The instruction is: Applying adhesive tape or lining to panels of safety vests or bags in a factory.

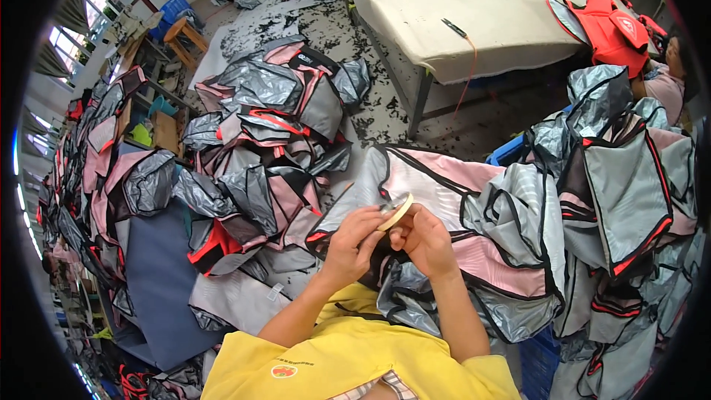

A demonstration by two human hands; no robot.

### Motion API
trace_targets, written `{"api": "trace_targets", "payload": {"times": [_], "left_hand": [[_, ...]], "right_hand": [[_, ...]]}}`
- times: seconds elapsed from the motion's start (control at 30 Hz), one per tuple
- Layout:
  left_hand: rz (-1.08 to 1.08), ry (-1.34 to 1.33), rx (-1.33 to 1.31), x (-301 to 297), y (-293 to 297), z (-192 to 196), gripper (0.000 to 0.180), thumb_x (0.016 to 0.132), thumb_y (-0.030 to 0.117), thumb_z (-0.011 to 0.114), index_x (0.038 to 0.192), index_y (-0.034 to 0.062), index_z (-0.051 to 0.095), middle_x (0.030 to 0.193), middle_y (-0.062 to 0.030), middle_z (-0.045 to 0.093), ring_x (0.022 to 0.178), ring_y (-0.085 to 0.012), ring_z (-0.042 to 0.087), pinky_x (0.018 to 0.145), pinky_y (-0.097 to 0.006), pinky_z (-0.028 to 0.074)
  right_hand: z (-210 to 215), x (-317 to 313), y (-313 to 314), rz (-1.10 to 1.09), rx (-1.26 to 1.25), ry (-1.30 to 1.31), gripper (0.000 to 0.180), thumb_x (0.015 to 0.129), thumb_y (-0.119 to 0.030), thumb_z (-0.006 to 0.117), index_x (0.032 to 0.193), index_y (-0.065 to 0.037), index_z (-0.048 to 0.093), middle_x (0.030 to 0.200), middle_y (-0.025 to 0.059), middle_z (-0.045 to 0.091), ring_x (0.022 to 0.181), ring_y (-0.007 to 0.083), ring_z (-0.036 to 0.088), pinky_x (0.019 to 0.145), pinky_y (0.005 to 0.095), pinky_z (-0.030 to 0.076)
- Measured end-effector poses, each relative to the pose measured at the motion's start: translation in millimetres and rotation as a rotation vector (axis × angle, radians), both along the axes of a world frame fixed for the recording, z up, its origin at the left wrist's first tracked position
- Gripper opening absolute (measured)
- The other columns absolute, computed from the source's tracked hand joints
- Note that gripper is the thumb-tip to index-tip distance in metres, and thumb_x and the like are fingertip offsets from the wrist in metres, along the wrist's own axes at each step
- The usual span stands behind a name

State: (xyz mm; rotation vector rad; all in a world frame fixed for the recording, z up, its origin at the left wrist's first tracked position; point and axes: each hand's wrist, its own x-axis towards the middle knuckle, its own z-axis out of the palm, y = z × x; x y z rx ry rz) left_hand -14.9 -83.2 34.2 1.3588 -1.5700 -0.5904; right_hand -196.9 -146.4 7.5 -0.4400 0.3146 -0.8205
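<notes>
Both hands are working one tape roll (395, 211) over the pink-grey piece (444, 185) in the lap: left hand (354, 244) picking at its edge, right hand (426, 241) pinching it steady, sewn heap (259, 133) at ten o'clock.

Just one view here, a head-worn fisheye looking steeply down past the yellow shirt (348, 359) at the hands, left hand (354, 243) and right hand (426, 241), close up and near centre. Beyond them it takes in the floor and a tabletop (474, 0), with edges bending toward the rim.
</notes>
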Motion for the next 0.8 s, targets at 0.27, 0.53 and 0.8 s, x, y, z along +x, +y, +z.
{"api": "trace_targets", "payload": {"times": [0.27, 0.53, 0.8], "left_hand": [[0.103, 0.259, 0.285, -2, 14, -3, 0.024, 0.109, 0.008, 0.055, 0.129, -0.001, 0.064, 0.114, -0.0152, 0.073, 0.104, -0.0204, 0.071, 0.089, -0.03, 0.054], [0.159, 1.308, 0.337, 18, 8, -3, 0.027, 0.114, 0.024, 0.049, 0.128, 0.0039, 0.06, 0.124, -0.0169, 0.073, 0.11, -0.0304, 0.074, 0.106, -0.049, 0.057], [0.069, 1.526, 0.577, 19, 22, -11, 0.033, 0.113, 0.029, 0.048, 0.131, 0.0037, 0.06, 0.125, -0.0146, 0.073, 0.115, -0.0294, 0.072, 0.102, -0.046, 0.056]], "right_hand": [[31, 4, 5, 0.036, -0.135, 0.092, 0.033, 0.108, -0.011, 0.057, 0.139, 0.0, 0.055, 0.128, 0.0109, 0.069, 0.096, 0.0154, 0.069, 0.079, 0.0285, 0.054], [35, 5, 12, -0.209, -0.284, 0.493, 0.023, 0.107, -0.011, 0.061, 0.129, -0.001, 0.063, 0.103, 0.0059, 0.071, 0.082, 0.0098, 0.067, 0.071, 0.0226, 0.052], [35, 25, 23, -0.083, -0.341, 0.519, 0.025, 0.107, -0.01, 0.063, 0.129, 0.0, 0.061, 0.11, 0.0032, 0.072, 0.09, 0.0072, 0.067, 0.08, 0.0231, 0.054]]}}
